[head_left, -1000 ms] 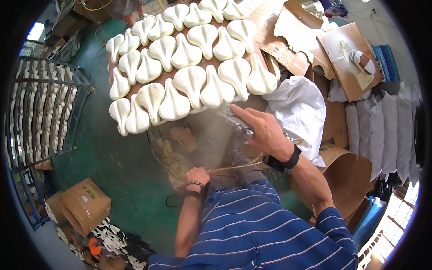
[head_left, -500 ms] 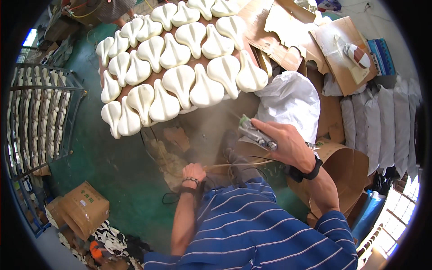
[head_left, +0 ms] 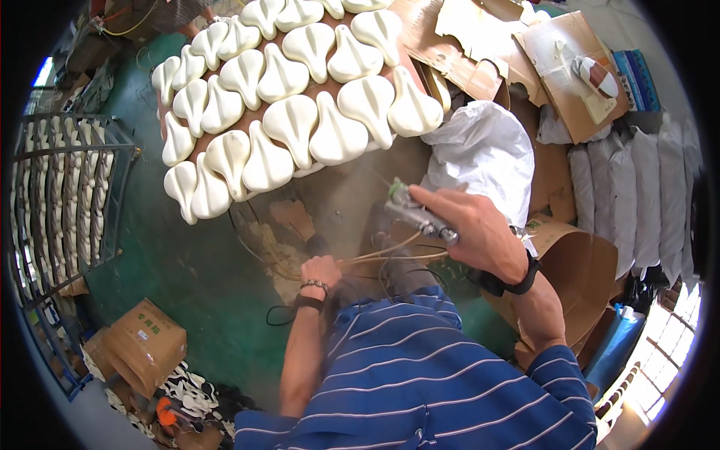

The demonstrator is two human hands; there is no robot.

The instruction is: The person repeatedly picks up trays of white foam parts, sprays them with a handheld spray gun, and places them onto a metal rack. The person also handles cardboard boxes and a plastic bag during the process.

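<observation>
In my right hand (head_left: pixel 484 229) is a metal spray gun (head_left: pixel 420 214) with a green tip, pointed toward the far left. Pale mist hangs in front of it. A tan hose (head_left: pixel 375 259) runs from near my right hand to my left hand (head_left: pixel 321 272), which is closed around it low in front of me. Ahead, bicycle saddle-shaped cream foam pads (head_left: pixel 290 126) lie in rows on a brown board (head_left: pixel 196 154), alternating in direction. The gun is apart from the pads, off the board's near right corner. Fingers on the gun's trigger are partly hidden.
A white sack (head_left: pixel 484 154) stands right of the board, with an opened cardboard box (head_left: pixel 574 259) nearer. At left is a metal rack (head_left: pixel 71 195) of similar pads, and below it a carton (head_left: pixel 146 341). White bags (head_left: pixel 641 195) line the right. Another person's legs (head_left: pixel 176 16) show at far left.
The board and pads sit slightly higher and further left in view. My right hand has moved the spray gun slightly left and up. My left hand remains on the hose, slightly higher.
</observation>
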